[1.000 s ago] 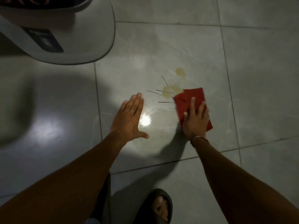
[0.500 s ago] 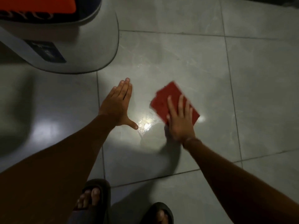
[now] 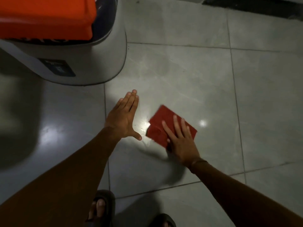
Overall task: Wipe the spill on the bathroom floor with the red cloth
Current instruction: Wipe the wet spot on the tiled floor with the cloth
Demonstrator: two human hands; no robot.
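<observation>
Right hand [image 3: 182, 141] lies flat, fingers spread, pinning cloth [image 3: 165, 126] to floor [image 3: 213, 79]. Left hand [image 3: 124, 117] open, empty. Cloth soft, light; press palm-flat. Spill possibly under it, unseen.

Bare forearms, a thin band [image 3: 197, 161] at the right wrist, and what look like 2 dark open-toed sandals [image 3: 105, 203].
</observation>
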